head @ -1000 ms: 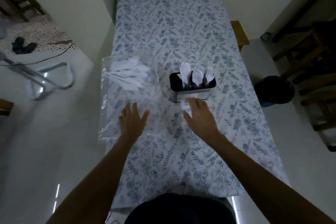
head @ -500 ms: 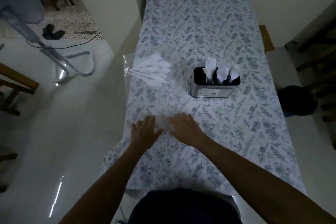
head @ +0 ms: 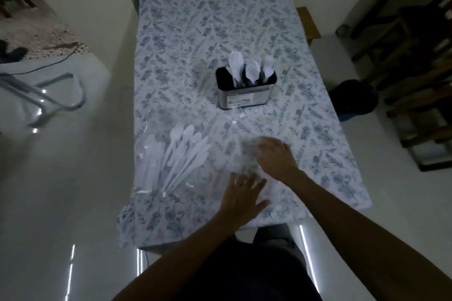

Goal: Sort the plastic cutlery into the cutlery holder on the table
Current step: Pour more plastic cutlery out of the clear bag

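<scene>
Plastic cutlery [head: 178, 154]: white bundle inside clear plastic bag [head: 156, 171], near-left on the table [head: 220, 7]; long axes fan from handles at near edge to heads pointing far-right. Cutlery holder [head: 245, 90]: upright, mid-table, white pieces standing in it. My left hand [head: 241, 199]: flat, fingers spread, pressing the bag. My right hand [head: 275, 156]: curled on crumpled plastic; grip unclear.

Both arms reach forward; left hand [head: 241, 194] lies flat with fingers spread, right hand [head: 275, 155] curled just beyond it.
</scene>
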